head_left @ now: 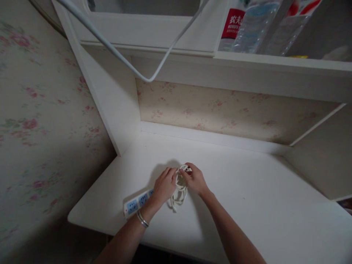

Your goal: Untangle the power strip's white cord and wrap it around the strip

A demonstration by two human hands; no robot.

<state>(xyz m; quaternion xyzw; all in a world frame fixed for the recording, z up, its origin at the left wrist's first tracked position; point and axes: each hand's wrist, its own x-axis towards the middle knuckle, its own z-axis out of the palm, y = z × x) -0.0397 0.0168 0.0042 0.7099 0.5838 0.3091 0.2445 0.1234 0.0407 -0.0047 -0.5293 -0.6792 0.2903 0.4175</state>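
Observation:
A bundled white power cord is gathered between both hands, its loops hanging down over the white desk. My left hand is closed on the left side of the coil, fingers curled against it. From the right, my right hand pinches the top of the same cord with thumb and fingers. Partly under my left wrist lies a white power strip with blue socket faces. Its right end is hidden by my left hand and forearm.
The white desk has a rounded left corner beside a floral wall. Above it runs a shelf holding several plastic bottles. A thick white cable droops in front of the shelf unit.

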